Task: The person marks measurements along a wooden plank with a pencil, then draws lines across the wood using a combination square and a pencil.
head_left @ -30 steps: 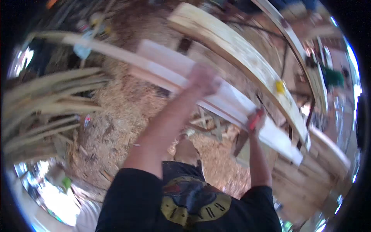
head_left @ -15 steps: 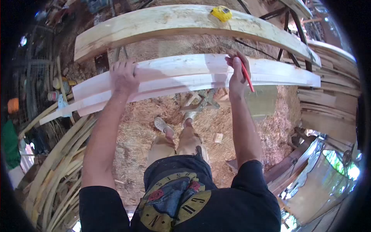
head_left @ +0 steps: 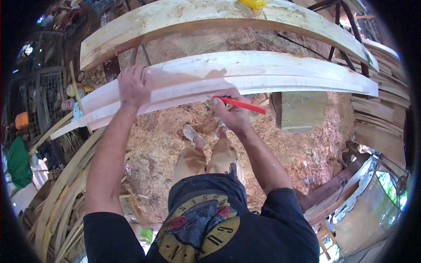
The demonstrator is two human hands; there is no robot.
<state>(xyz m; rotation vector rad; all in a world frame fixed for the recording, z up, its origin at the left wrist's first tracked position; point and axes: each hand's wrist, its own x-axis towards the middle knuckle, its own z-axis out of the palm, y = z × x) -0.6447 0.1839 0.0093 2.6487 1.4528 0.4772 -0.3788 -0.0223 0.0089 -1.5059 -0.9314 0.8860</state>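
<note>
At plank (head_left: 263,65) edge | right grip (head_left: 230,109) pinches red pencil (head_left: 245,104) | left grip (head_left: 134,86) atop, closure unclear | open gap to beam (head_left: 188,19)

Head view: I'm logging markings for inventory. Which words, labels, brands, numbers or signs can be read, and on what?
"OSES": black T-shirt, upper arc of its chest print.
"GU", then "N": same print, lower arc, inverted to the camera.
Red pencil: no readable text.
Wooden strip: fine tick marks, no readable numbers.
Too small, blurred or cut off to read: any label on the container at left or the yellow tape measure.
</note>
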